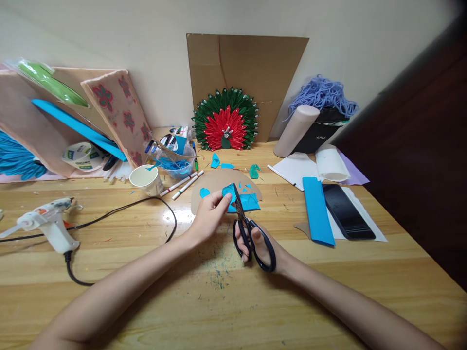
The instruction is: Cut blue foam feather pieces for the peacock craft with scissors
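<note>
Between the thumb and fingers of my left hand (210, 214) is a small piece of blue paper (228, 192). My right hand (268, 250) grips black-handled scissors (242, 212), fingers through the loops, with the blades at the right edge of that paper. Under the hands lies a rounded piece of brown cardboard (199, 200). On it rest a blue paper round (205, 193), a folded blue strip (251, 201) and several small blue scraps (248, 186). A green paper bird-like cutout (254, 170) sits just beyond the cardboard's right side.
A white glue gun (54, 223) with a black cord (146, 200) is at left. A paper cup (146, 180), markers (188, 185) and a tub of blue scraps (177, 165) stand nearby. A red-green peacock craft (226, 121) is at the back; blue paper (317, 211) and a phone (348, 212) lie right.
</note>
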The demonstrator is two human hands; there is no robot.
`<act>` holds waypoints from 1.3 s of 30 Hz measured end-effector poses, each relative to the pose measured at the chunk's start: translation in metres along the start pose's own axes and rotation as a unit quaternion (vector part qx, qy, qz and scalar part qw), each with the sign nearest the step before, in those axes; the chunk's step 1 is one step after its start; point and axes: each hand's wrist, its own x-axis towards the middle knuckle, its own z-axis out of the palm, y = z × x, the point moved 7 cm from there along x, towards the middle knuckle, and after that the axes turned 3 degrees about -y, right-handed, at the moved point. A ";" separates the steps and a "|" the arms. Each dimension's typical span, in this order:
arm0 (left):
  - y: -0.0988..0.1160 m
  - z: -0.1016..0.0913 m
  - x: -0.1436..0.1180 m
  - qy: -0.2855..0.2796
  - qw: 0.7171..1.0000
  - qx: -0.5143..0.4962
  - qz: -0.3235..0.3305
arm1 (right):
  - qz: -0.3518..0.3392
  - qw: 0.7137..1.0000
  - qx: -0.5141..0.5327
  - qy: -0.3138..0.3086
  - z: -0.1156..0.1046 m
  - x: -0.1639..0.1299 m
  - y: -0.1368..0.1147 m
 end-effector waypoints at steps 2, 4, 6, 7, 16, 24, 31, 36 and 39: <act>-0.002 0.000 0.000 0.001 1.000 0.002 -0.007 | 0.012 1.000 0.000 0.001 0.000 0.000 0.001; -0.004 -0.001 0.001 0.005 1.000 0.005 -0.014 | 0.023 1.000 -0.001 0.003 0.000 0.001 0.001; -0.006 -0.002 0.001 0.010 1.000 0.007 -0.019 | 0.027 1.000 -0.007 0.007 0.000 0.002 0.000; -0.006 -0.002 0.001 0.012 1.000 0.006 -0.021 | 0.027 1.000 -0.011 0.008 -0.001 0.002 0.000; -0.013 -0.006 0.002 0.023 0.998 -0.048 -0.040 | 0.007 0.999 -0.026 -0.017 -0.003 0.001 0.006; -0.016 -0.007 0.004 0.019 0.996 -0.074 -0.049 | 0.013 0.999 0.002 -0.029 0.000 0.001 0.008; -0.004 -0.005 0.003 0.001 1.000 0.006 -0.020 | 0.024 1.000 -0.006 -0.011 0.003 0.001 -0.006; -0.005 -0.004 0.002 -0.007 1.000 0.003 -0.019 | 0.025 0.999 -0.024 -0.008 0.002 0.001 -0.005; -0.007 -0.004 0.003 -0.005 1.000 -0.001 -0.022 | 0.023 0.999 -0.036 -0.014 0.001 0.002 -0.003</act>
